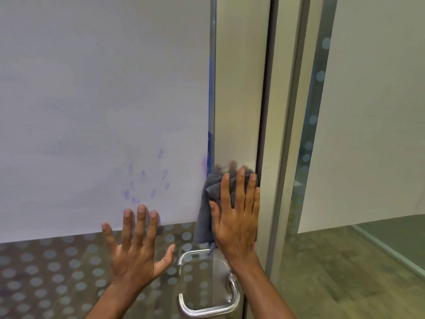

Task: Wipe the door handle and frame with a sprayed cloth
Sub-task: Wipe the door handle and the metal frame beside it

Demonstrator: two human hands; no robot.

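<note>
My right hand point(235, 215) lies flat on a grey cloth point(204, 217), pressing it against the pale metal door frame point(239, 88) just above the handle. The cloth hangs down past my palm, and a corner of it touches the top of the handle. The silver loop-shaped door handle point(207, 310) sits below my right wrist, partly hidden by my forearm. My left hand point(135, 247) rests flat on the door glass to the left of the cloth, fingers spread, holding nothing.
The door glass point(103, 111) is frosted white above, with purple finger smudges near my left hand, and dotted below. A dark gap point(264, 111) separates the door from the fixed jamb. Another glass panel point(368, 134) stands to the right, with floor behind it.
</note>
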